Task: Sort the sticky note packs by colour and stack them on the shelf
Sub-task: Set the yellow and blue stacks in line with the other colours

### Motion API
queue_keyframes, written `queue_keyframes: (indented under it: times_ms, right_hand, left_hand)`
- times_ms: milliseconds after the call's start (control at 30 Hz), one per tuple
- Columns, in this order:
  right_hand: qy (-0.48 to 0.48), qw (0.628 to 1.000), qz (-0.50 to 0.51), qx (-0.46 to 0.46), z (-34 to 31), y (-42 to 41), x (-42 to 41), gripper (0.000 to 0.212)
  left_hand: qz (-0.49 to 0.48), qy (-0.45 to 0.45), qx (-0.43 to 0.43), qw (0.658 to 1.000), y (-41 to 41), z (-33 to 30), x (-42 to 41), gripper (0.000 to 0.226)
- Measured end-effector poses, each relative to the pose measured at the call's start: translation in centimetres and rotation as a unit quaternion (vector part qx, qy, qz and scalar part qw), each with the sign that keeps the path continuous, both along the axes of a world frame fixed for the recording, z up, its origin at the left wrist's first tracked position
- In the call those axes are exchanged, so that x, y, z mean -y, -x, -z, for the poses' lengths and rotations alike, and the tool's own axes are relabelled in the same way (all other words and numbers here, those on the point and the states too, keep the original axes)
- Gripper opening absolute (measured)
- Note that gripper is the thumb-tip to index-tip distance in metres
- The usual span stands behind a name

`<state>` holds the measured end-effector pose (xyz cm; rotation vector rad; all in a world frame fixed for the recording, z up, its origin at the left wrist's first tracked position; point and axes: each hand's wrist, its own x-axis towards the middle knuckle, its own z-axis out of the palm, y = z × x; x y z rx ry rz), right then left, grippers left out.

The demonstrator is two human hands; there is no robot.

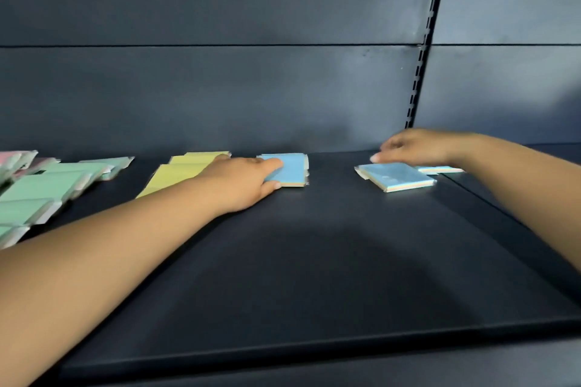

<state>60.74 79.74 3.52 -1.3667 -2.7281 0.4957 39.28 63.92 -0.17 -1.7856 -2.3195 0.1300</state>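
On the dark shelf (314,261) my left hand (242,182) lies flat on a blue sticky note pack (292,170), fingers on top and thumb at its near edge. My right hand (418,148) hovers at the far corner of a second blue pack (396,176), fingertips touching or just above it. Another blue pack (437,169) lies partly hidden behind my right wrist. Yellow packs (179,173) sit left of my left hand. Green packs (47,188) spread at the far left, with pink packs (15,160) behind them.
A dark back panel rises behind the shelf, with a slotted upright rail (421,66) at the right. The shelf's front lip (314,352) runs along the bottom. A seam to a neighbouring shelf section (503,207) lies at the right.
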Motion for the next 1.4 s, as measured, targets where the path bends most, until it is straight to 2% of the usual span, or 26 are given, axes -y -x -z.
queue_keyframes:
  times_ms: [67,133,200,300,400,533,600,700,800,867,967,1100,1233,1333,1400]
  right_hand:
    - [-0.021,0.998,0.025,0.052,0.2,-1.9,-1.1,0.053]
    - [-0.043,0.996,0.068,0.039,0.4,-3.4,-2.4,0.066]
    - [-0.043,0.992,0.117,0.011,0.6,-4.7,-3.8,0.07]
    - [-0.031,0.985,0.166,0.025,1.5,-5.8,-5.3,0.076]
    - [-0.053,0.977,0.206,0.025,2.7,-5.9,-6.0,0.079]
    - [-0.03,0.977,0.205,0.048,3.9,-5.9,-7.2,0.083]
    - [-0.017,0.98,0.194,0.03,4.0,-5.8,-7.9,0.082]
    - [0.019,0.982,0.183,-0.034,3.7,-5.9,-8.0,0.077]
    - [0.053,0.974,0.194,-0.105,3.9,-6.0,-7.8,0.074]
    - [0.074,0.964,0.19,-0.169,4.1,-5.7,-7.7,0.074]
    - [0.117,0.932,0.167,-0.299,3.9,-5.5,-7.1,0.057]
    - [0.204,0.872,0.14,-0.423,2.7,-5.7,-5.3,0.035]
    - [0.319,0.797,0.12,-0.499,1.4,-5.1,-2.5,0.025]
    - [0.314,0.772,0.117,-0.54,0.5,-4.0,-0.4,0.026]
    - [0.307,0.762,0.116,-0.559,0.0,-3.3,0.9,0.023]
  left_hand:
    - [-0.004,0.006,-0.025,1.0,-0.4,-0.2,-0.3,0.045]
    - [-0.004,-0.003,-0.023,1.0,-1.1,-0.6,-0.6,0.047]
    - [0.014,-0.024,0.033,0.999,-2.7,-1.0,-1.2,0.047]
    - [0.043,-0.033,0.144,0.988,-6.1,-1.3,-4.0,0.046]
    - [0.017,-0.012,0.15,0.988,-9.0,-1.2,-7.8,0.062]
    - [-0.058,0.047,0.158,0.985,-11.2,-0.7,-11.0,0.091]
    - [-0.073,0.068,0.176,0.979,-11.7,-0.6,-11.5,0.09]
    - [-0.094,0.04,0.231,0.968,-11.6,-0.9,-11.7,0.09]
    - [-0.085,-0.019,0.334,0.938,-11.8,-1.3,-11.3,0.082]
    - [-0.054,-0.069,0.389,0.917,-11.9,-1.6,-10.8,0.066]
    - [-0.037,-0.15,0.517,0.842,-11.1,-2.3,-9.3,0.036]
    - [-0.061,-0.201,0.553,0.807,-8.7,-3.3,-5.8,0.03]
    - [-0.112,-0.221,0.619,0.745,-5.7,-3.7,-1.5,0.034]
    - [-0.144,-0.238,0.637,0.719,-3.5,-3.5,0.8,0.031]
    - [-0.16,-0.244,0.644,0.707,-2.5,-3.2,1.7,0.012]
